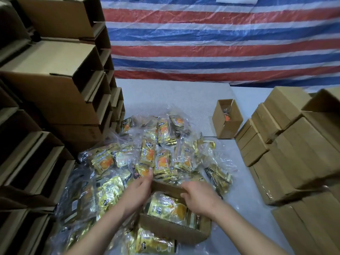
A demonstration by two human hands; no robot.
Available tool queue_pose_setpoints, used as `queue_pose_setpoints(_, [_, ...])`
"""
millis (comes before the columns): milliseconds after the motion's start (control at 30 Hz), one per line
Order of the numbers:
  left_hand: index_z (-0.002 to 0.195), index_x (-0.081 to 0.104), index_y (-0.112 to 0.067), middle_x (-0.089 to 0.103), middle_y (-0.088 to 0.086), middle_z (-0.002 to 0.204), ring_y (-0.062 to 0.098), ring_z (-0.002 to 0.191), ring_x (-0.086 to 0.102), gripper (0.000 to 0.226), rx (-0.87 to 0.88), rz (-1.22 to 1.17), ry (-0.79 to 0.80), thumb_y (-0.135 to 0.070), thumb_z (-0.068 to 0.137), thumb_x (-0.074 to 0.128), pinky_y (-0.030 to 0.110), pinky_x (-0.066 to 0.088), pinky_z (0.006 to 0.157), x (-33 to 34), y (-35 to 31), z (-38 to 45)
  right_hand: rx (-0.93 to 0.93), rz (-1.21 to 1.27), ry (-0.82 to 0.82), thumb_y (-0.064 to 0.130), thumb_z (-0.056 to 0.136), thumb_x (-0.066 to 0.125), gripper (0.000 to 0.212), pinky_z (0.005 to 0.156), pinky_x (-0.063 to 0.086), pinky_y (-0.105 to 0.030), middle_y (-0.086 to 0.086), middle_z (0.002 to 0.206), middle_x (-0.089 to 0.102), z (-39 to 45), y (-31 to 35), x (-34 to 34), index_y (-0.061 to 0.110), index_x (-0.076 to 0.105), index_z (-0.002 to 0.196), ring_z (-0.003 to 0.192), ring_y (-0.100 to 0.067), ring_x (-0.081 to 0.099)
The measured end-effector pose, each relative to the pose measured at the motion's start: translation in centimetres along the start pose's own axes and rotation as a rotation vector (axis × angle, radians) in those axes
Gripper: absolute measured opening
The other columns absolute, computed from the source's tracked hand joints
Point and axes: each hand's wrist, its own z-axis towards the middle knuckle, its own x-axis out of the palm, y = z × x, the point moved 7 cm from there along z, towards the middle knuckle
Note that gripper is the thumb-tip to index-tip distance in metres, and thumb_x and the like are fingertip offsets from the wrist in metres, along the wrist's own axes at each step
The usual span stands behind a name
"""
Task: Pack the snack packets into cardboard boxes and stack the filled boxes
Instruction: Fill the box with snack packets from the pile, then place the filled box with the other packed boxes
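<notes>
Head view looks down at two bare arms reaching forward. Closest to the person sits an open cardboard box with shiny gold snack packets inside it. One more packet lies just in front of the box's near wall.

Left hand is at the box's left side, fingers bent around the far left corner of the box flap. Right hand is at the right side, fingers curled over that same flap on the far edge. Both hands grip the flap.

Just past the box is a big pile of snack packets in clear bags, spread over the white table. The pile touches the box on its far and left sides.

On the left, a tall stack of empty open boxes stands right against the pile, so that side is tight. On the right, closed filled boxes sit in stacked rows. A strip of bare table runs between the pile and those rows.

Farther back, a small open box stands alone on the table, apart from the pile. Behind it the table is bare up to its far edge. A red, white and blue striped sheet hangs at the back.
</notes>
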Motion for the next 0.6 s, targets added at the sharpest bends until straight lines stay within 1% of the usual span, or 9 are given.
queue_pose_setpoints(67, [0.109,0.071,-0.032,0.068,-0.01,0.107,0.011,0.104,0.062,0.07,0.015,-0.046,0.003,-0.078,0.086,0.023,0.032,0.044,0.092,0.3,-2.9,0.4,0.058,0.043,-0.065,0.032,0.1,0.053,0.012,0.075,0.049,-0.033,0.005,0.093,0.064,-0.7,-2.0,-2.3,0.026,0.063,0.099,0.091,-0.02,0.063])
queue_pose_setpoints(133, [0.117,0.069,-0.04,0.066,-0.015,0.117,0.008,0.111,0.06,0.071,0.052,-0.092,0.044,-0.079,0.084,0.02,0.032,0.043,0.094,1.4,-5.5,0.6,0.133,0.08,-0.134,0.034,0.098,0.054,0.014,0.067,0.049,-0.032,0.008,0.085,0.06,-1.3,-4.7,-4.4,0.028,0.057,0.087,0.081,-0.016,0.06])
queue_pose_setpoints(200, [0.13,0.061,-0.039,0.055,-0.018,0.131,0.004,0.12,0.052,0.075,0.098,-0.078,0.042,-0.078,0.082,0.019,0.032,0.04,0.102,2.8,-7.7,0.8,0.215,0.132,-0.204,0.033,0.098,0.055,0.016,0.06,0.043,-0.03,0.009,0.081,0.059,-1.8,-7.7,-6.1,0.029,0.055,0.082,0.077,-0.014,0.058])
queue_pose_setpoints(300, [0.147,0.043,-0.026,0.045,-0.017,0.139,-0.013,0.115,0.044,0.087,0.167,-0.014,0.028,-0.077,0.08,0.025,0.015,0.036,0.1,5.9,-10.5,1.0,0.341,0.194,-0.332,0.029,0.097,0.056,0.012,0.063,0.045,-0.031,0.007,0.082,0.063,-2.5,-12.2,-7.8,0.027,0.06,0.086,0.078,-0.018,0.06])
queue_pose_setpoints(333, [0.151,0.036,-0.024,0.042,-0.012,0.148,-0.008,0.123,0.043,0.093,0.176,0.008,0.033,-0.079,0.078,0.027,0.018,0.036,0.103,7.2,-11.2,1.2,0.381,0.199,-0.37,0.027,0.097,0.055,0.016,0.063,0.046,-0.031,0.006,0.079,0.062,-2.5,-13.6,-8.1,0.025,0.058,0.081,0.076,-0.019,0.059])
queue_pose_setpoints(400, [0.158,0.021,-0.023,0.028,-0.004,0.161,0.012,0.142,0.034,0.106,0.148,0.049,0.088,-0.086,0.072,0.029,0.034,0.028,0.114,10.1,-12.3,1.7,0.466,0.22,-0.43,0.025,0.097,0.054,0.025,0.062,0.046,-0.033,0.005,0.075,0.058,-2.6,-16.1,-8.4,0.024,0.05,0.072,0.073,-0.022,0.057])
queue_pose_setpoints(467, [0.158,0.016,-0.024,0.03,-0.005,0.16,0.01,0.139,0.036,0.106,0.101,0.045,0.184,-0.085,0.074,0.035,0.027,0.032,0.107,13.6,-13.1,2.6,0.544,0.27,-0.472,0.022,0.098,0.053,0.02,0.069,0.052,-0.037,0.0,0.082,0.062,-2.5,-18.4,-8.5,0.022,0.054,0.077,0.081,-0.026,0.062])
queue_pose_setpoints(533, [0.158,0.017,-0.022,0.036,-0.001,0.158,0.01,0.133,0.044,0.1,0.04,-0.006,0.286,-0.079,0.08,0.044,0.019,0.037,0.094,17.2,-14.0,3.7,0.613,0.313,-0.507,0.021,0.098,0.053,0.014,0.081,0.054,-0.041,-0.007,0.097,0.068,-2.1,-20.6,-8.7,0.015,0.065,0.094,0.094,-0.032,0.064])
queue_pose_setpoints(600, [0.157,0.017,-0.017,0.039,0.003,0.156,0.021,0.136,0.046,0.093,-0.006,-0.017,0.314,-0.07,0.089,0.052,0.026,0.039,0.103,20.4,-14.6,5.4,0.659,0.338,-0.539,0.019,0.098,0.053,0.016,0.084,0.053,-0.041,-0.011,0.104,0.07,-1.6,-22.4,-9.0,0.011,0.066,0.103,0.099,-0.035,0.063])
